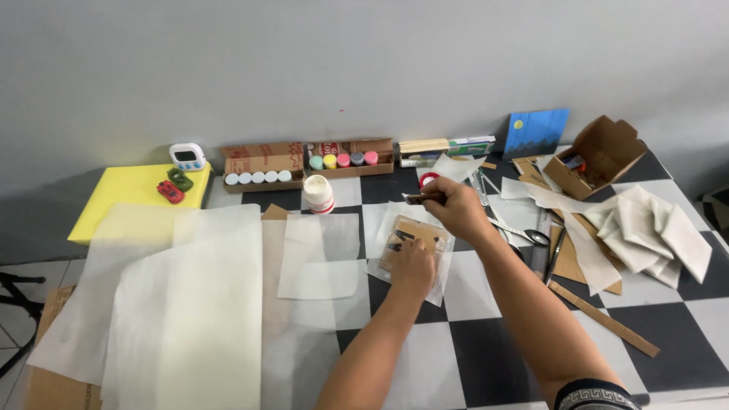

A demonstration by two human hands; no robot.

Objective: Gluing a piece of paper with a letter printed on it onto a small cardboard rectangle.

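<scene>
My left hand point(412, 267) presses down on a small brown cardboard piece point(414, 234) that lies on a sheet of translucent paper point(395, 220) on the black-and-white checkered table point(486, 342). Just beyond it, my right hand point(454, 205) is closed around a thin dark-handled tool point(421, 198), whose tip points left over the far edge of the cardboard piece. A white jar with a red label point(318, 194) stands to the left of the hands.
Large translucent sheets point(182, 304) cover the left of the table. Along the wall sit boxes of small paint pots point(304, 162), a timer point(187, 156), a yellow board point(129, 190) with toy cars, and a blue painted canvas point(536, 132). At right: open cardboard box point(600, 156), folded papers point(645, 228), cardboard strips.
</scene>
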